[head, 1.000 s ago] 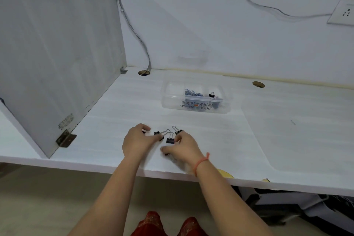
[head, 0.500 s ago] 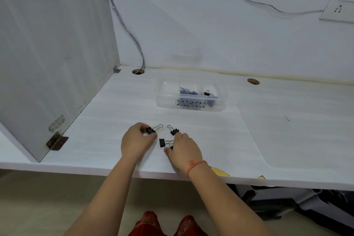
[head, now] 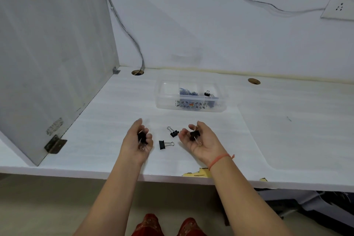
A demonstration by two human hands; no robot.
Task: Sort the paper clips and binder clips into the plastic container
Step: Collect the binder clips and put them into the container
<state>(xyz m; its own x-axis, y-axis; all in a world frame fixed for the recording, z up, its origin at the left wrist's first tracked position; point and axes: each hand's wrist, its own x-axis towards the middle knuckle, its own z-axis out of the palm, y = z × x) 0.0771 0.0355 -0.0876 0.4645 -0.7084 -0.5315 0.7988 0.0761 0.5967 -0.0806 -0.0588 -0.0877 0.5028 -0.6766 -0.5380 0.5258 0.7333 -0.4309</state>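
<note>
Grey cable point(head: 122, 23) is dropping into a hole point(head: 137, 72) at the worktop's point(head: 115, 113) back left corner, and a wall socket point(head: 339, 8) is sitting above its back edge, far right.

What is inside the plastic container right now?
Middle compartment: blue paper clips; right compartment: a black binder clip. The patterned front wall of the plastic container hides what lies lower.
</note>
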